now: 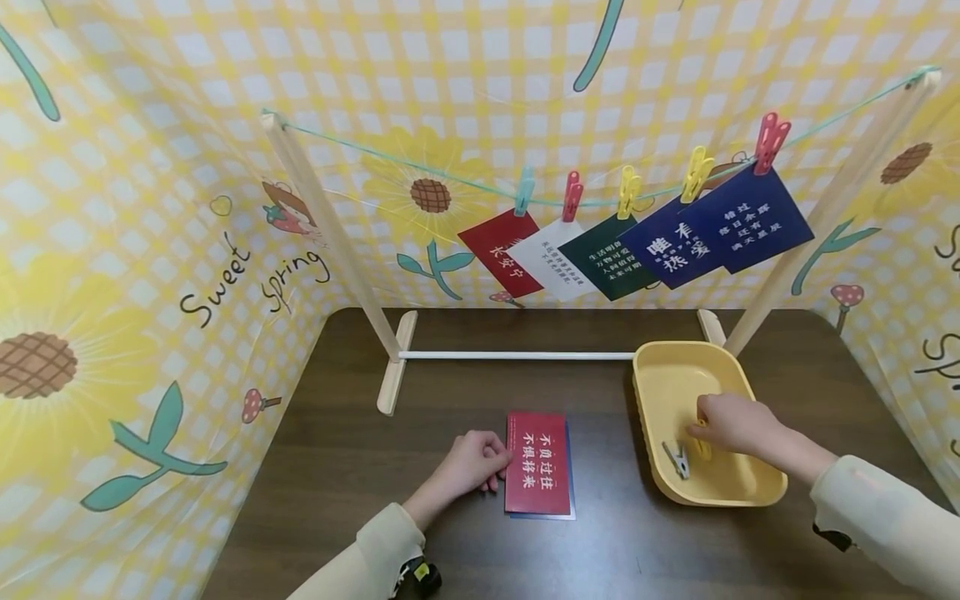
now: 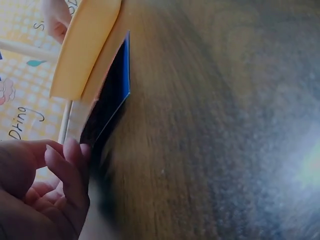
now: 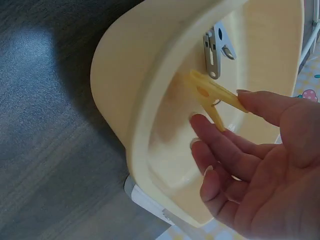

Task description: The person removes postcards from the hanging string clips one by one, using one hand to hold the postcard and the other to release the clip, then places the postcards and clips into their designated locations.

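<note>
My left hand (image 1: 468,462) pinches the left edge of a red card (image 1: 537,463) with white lettering, its thumb and fingertips together there. Beneath the red card a blue card (image 2: 126,67) shows along one side. Over the yellow basket (image 1: 651,417), my right hand (image 1: 738,427) reaches in and holds a yellow clothespin (image 3: 210,95) between thumb and fingers, the clothespin's handle ends towards the palm. A grey clothespin (image 3: 216,50) lies on the basket floor close beside it.
A wooden stand (image 1: 330,233) spans the table's back with a green string (image 1: 442,180). Red, white, green and blue cards (image 1: 750,221) hang from it by coloured clothespins (image 1: 628,192). A white bar (image 1: 517,356) joins the posts low down. Checked cloth (image 1: 187,108) surrounds the dark table (image 1: 330,467).
</note>
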Action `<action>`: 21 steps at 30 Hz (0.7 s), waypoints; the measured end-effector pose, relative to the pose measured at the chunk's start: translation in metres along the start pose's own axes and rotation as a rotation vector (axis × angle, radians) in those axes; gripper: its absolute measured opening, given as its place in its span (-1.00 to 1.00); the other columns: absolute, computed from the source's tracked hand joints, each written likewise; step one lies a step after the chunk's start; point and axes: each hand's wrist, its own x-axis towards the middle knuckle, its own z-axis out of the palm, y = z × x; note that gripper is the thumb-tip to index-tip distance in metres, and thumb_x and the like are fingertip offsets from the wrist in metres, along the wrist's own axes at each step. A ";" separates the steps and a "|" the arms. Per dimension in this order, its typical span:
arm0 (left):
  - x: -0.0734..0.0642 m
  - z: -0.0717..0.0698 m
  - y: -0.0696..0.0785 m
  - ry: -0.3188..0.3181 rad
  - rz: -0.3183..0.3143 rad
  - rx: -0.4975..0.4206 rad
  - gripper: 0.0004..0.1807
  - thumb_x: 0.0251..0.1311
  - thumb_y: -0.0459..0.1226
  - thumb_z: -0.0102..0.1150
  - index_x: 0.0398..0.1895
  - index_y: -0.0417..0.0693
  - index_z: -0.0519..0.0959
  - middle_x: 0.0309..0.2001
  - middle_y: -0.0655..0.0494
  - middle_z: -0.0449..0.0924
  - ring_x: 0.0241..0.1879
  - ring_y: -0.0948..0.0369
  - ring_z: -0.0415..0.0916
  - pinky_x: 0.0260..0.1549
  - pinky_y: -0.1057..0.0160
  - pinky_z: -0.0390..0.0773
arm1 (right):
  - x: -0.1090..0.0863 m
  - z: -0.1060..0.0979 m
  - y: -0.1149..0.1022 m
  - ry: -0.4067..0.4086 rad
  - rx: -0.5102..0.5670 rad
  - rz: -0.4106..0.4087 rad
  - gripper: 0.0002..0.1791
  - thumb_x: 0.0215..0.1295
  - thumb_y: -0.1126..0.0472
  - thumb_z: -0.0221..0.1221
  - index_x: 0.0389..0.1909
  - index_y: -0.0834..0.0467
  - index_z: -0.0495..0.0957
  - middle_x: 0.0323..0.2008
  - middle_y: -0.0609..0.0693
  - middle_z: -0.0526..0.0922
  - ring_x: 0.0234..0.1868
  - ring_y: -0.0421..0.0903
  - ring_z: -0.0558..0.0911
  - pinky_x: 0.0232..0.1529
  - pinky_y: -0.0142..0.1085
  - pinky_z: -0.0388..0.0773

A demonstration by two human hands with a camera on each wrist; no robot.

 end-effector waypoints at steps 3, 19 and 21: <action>0.000 0.001 -0.003 -0.019 -0.007 0.023 -0.78 0.44 -0.23 0.27 -0.40 -0.12 0.63 -0.61 0.13 0.66 -0.73 0.31 0.50 -0.73 0.37 0.52 | -0.001 0.002 0.000 -0.030 0.021 0.027 -0.63 0.30 0.09 0.33 -0.59 0.08 0.39 -0.65 -0.12 0.37 -0.61 -0.17 0.37 -0.60 -0.30 0.26; 0.003 0.003 -0.004 -0.015 -0.007 0.090 -0.75 0.44 -0.16 0.29 -0.43 -0.03 0.60 -0.62 0.17 0.63 -0.73 0.30 0.49 -0.71 0.38 0.36 | -0.003 0.005 -0.001 -0.150 0.007 0.075 -0.60 0.32 0.00 0.24 -0.61 0.07 0.35 -0.62 -0.08 0.39 -0.59 -0.13 0.41 -0.60 -0.26 0.29; 0.002 0.004 -0.004 -0.013 -0.011 0.100 -0.75 0.43 -0.15 0.29 -0.44 -0.01 0.60 -0.63 0.18 0.62 -0.74 0.30 0.49 -0.71 0.38 0.35 | -0.004 0.006 -0.002 -0.158 0.004 0.078 -0.60 0.33 -0.01 0.23 -0.61 0.08 0.35 -0.62 -0.07 0.40 -0.58 -0.12 0.42 -0.59 -0.25 0.30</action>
